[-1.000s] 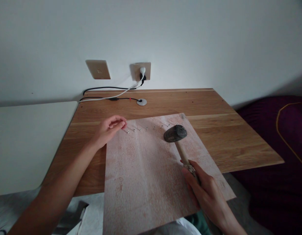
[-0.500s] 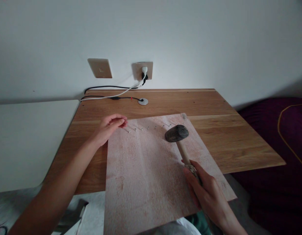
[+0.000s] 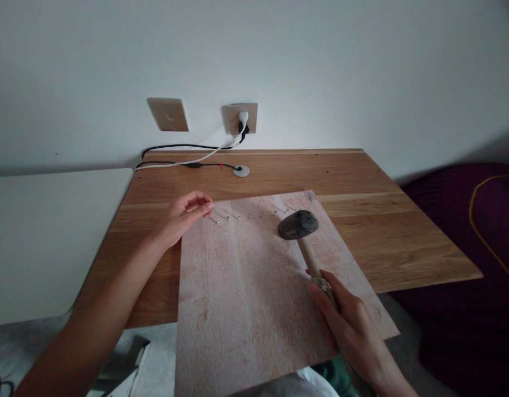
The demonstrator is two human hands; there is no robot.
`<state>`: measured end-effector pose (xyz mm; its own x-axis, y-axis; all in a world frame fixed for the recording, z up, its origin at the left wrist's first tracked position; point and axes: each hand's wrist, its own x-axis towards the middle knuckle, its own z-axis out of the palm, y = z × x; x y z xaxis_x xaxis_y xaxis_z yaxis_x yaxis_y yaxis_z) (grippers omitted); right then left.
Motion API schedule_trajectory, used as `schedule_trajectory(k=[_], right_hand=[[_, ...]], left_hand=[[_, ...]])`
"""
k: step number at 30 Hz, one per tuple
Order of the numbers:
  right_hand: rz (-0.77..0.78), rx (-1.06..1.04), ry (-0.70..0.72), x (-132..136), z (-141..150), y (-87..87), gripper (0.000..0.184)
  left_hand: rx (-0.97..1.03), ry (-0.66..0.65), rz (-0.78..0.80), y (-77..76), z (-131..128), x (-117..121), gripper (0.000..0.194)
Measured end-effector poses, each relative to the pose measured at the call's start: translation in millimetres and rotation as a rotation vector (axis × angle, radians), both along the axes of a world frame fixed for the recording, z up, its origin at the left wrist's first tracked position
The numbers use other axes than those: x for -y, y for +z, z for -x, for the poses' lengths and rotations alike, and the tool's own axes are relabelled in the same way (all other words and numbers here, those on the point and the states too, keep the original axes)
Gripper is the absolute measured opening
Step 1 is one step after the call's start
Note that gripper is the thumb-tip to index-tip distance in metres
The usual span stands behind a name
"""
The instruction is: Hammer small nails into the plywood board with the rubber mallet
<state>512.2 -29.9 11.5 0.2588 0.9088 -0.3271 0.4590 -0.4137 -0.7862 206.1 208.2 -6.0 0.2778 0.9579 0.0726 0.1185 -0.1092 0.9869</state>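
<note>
A mallet with a black head and wooden handle [image 3: 307, 255] is gripped in my right hand [image 3: 353, 320]. Its head hovers over the right side of a pale, reddish-stained wooden board [image 3: 238, 298]. Along the board's far side runs a row of several small silvery screws or nails [image 3: 228, 219], some standing up and some tilted. My left hand [image 3: 186, 215] is at the board's far left corner, thumb and fingers pinched together. Whatever lies between those fingertips is too small to make out.
Under the board is a wooden desk [image 3: 403, 231] against the wall. Cables [image 3: 176, 164] run from a wall socket [image 3: 249, 121] past a round cable grommet [image 3: 241, 171]. A white panel [image 3: 52, 242] is at left, and dark purple fabric [image 3: 456, 220] at right.
Almost nothing differs. The fingers of my left hand have shifted very slightly at the board's corner, while the mallet stays where it was.
</note>
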Motion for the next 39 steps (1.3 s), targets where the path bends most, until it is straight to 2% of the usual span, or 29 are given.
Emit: schedule_trajectory(k=[6,10,15,19,23,28,36,39], right_hand=[[-0.005,0.002,0.012,0,-1,1.4,0.053],[0.007,-0.017,0.011,1,0,1.3,0.059],[0.002,-0.030,-0.027,-1,6,8.7,0.057],[0.001,-0.005,0.001,-1,2,4.7,0.059],[0.006,-0.006,0.019,1,-4,-3.4,0.060],[0.002,-0.015,0.023,1,-2,-1.2,0.059],[0.002,-0.027,0.007,1,-1,-0.6,0.055],[-0.011,-0.026,0.026,1,-2,-0.4,0.054]], left_hand=[[-0.007,0.022,-0.025,1.4,0,1,0.020],[0.044,0.015,-0.064,-0.2,1,2,0.007],[-0.011,-0.018,-0.163,-1.8,5,1,0.017],[-0.080,-0.049,-0.202,0.9,6,2,0.024],[-0.090,-0.056,-0.186,2.6,5,2,0.017],[0.003,-0.030,-0.125,0.3,5,1,0.009],[-0.136,-0.069,-0.230,3.6,5,3,0.025],[-0.133,-0.077,-0.238,2.8,6,2,0.025]])
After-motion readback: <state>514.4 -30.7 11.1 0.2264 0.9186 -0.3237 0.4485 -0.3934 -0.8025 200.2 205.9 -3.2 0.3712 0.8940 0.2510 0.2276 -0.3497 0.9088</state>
